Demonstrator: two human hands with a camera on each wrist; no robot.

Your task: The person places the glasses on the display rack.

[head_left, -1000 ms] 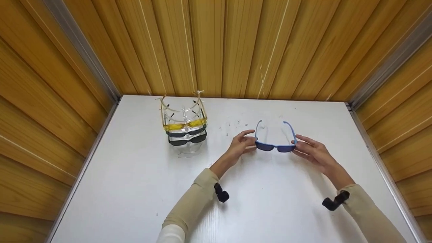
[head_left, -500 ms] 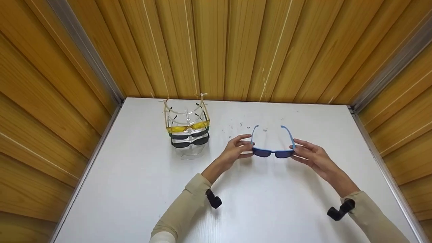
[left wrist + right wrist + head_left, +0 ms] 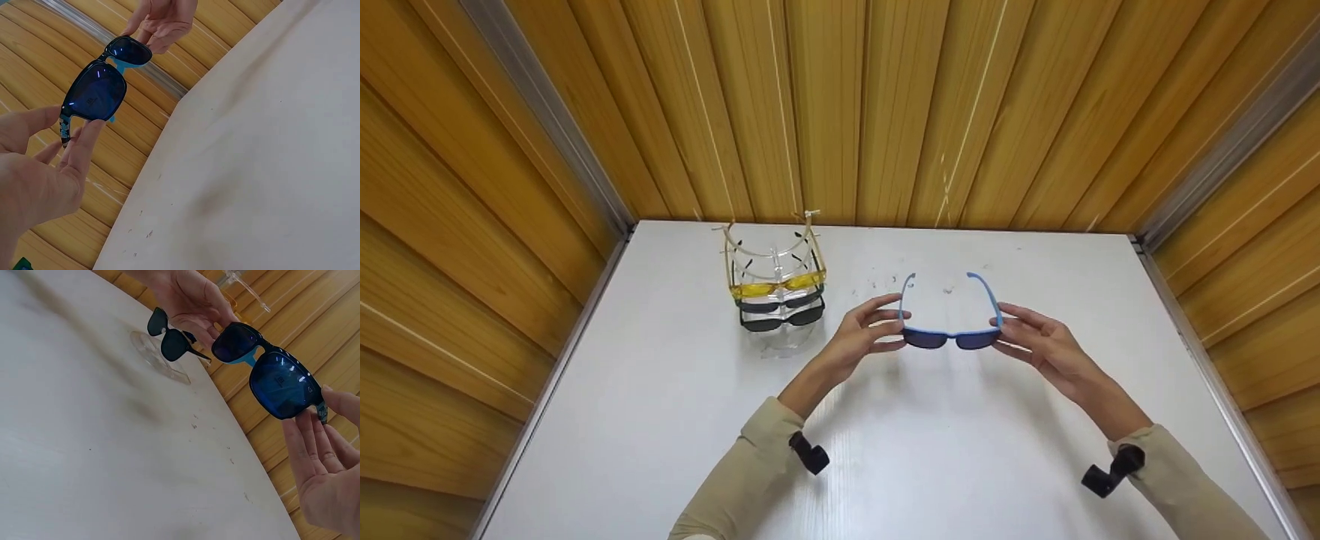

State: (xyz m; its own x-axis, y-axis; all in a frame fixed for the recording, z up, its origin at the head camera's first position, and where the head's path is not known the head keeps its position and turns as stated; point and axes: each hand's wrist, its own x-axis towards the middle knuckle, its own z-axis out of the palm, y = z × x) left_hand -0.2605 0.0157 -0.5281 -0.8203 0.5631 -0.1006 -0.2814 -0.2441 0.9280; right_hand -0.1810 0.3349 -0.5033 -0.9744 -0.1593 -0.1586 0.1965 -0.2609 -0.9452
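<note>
Blue-framed sunglasses (image 3: 951, 337) with dark bluish lenses are held up over the white table, temples unfolded and pointing away. My left hand (image 3: 856, 336) pinches them at the left hinge end, and my right hand (image 3: 1046, 346) pinches the right one. In the right wrist view, the front of the sunglasses (image 3: 284, 385) shows glossy blue lenses, with fingertips at the corner of the frame. The left wrist view shows the same sunglasses (image 3: 95, 90) with a patterned temple between thumb and fingers. To the left of my left hand stands a clear display stand (image 3: 787, 346) bearing several glasses.
Yellow-lensed glasses (image 3: 777, 284) hang highest on the stand, with two dark sunglasses below, the lowest black pair (image 3: 784, 318) nearest me. Small marks dot the white tabletop (image 3: 930, 450). Wood-patterned panels (image 3: 840, 112) wall the table at the back and sides.
Both hands have carried the blue sunglasses to the left, toward the stand, and a little closer to me. The grip at both ends stays the same.
</note>
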